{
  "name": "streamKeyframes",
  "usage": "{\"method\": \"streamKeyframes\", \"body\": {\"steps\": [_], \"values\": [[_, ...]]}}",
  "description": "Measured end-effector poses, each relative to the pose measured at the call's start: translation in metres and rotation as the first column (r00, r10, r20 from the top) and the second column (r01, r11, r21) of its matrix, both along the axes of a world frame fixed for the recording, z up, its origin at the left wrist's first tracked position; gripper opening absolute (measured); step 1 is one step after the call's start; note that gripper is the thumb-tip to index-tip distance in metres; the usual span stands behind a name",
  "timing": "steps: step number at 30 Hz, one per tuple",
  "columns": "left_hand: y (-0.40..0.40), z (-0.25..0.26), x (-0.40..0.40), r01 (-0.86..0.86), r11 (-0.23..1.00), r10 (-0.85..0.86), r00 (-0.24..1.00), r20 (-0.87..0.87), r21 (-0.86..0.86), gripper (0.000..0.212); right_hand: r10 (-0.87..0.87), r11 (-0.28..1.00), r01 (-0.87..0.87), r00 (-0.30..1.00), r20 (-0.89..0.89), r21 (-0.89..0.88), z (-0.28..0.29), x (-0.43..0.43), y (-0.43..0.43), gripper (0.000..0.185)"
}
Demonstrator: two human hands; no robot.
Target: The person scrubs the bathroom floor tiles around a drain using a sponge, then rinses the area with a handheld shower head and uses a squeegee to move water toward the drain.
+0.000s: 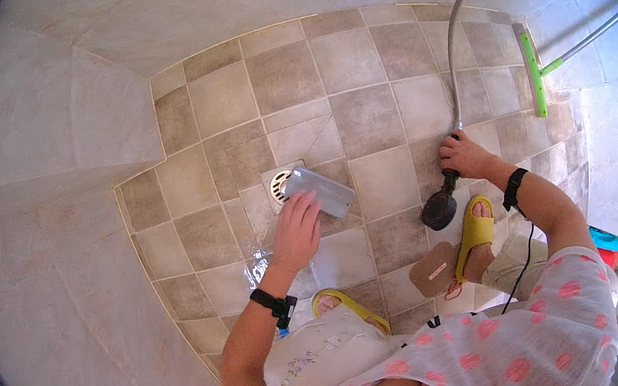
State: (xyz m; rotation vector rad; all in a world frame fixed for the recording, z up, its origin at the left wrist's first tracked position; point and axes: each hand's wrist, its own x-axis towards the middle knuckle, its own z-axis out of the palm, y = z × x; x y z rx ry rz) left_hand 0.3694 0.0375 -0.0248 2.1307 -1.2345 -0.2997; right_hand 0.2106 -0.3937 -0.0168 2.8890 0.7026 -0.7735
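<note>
My left hand [298,233] is at a translucent, greyish rectangular plastic container or case [322,192], its fingertips on the near edge. The piece lies partly over a round metal floor drain [280,187]; whether it is gripped or only touched is not clear. My right hand [462,155] is closed around the handle of a black shower head [439,211], which points down and to the left. A metal shower hose [451,54] runs up from the handle. Water glistens on the tiles below the left hand.
A green floor squeegee [533,75] stands against the right wall. A brown flat piece [434,271] lies between my feet, which wear a left yellow slipper [355,308] and a right yellow slipper [476,234]. Tiled walls border the floor. A blue and a red object [608,254] stand at lower right.
</note>
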Motion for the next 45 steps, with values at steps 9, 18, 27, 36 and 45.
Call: {"method": "streamKeyframes", "body": {"steps": [9,18,27,36,45], "values": [[-0.017,-0.002,0.005,-0.254,0.967,0.250,0.901,-0.355,0.036,0.037,-0.374,0.754,0.437,0.899,-0.228,0.490,0.025,0.086,0.093,0.034],[-0.002,0.005,-0.004,-0.565,0.782,0.431,0.184,-0.883,0.264,0.020,-0.563,0.354,0.725,0.670,-0.484,0.591,-0.004,0.141,0.199,0.041],[0.073,0.132,0.009,-0.423,0.760,0.583,0.108,-0.806,0.493,0.025,-0.450,0.233,0.800,0.593,-0.668,0.553,0.031,0.168,0.221,0.043],[0.040,0.192,0.043,-0.401,0.744,0.554,-0.079,-0.829,0.535,0.024,-0.397,0.334,0.814,0.580,-0.712,0.476,0.095,0.150,0.189,0.040],[-0.077,0.192,-0.011,-0.642,0.691,0.228,-0.243,-0.943,0.332,0.039,-0.539,0.079,0.789,0.547,-0.640,0.609,0.170,0.108,0.211,0.053]]}}
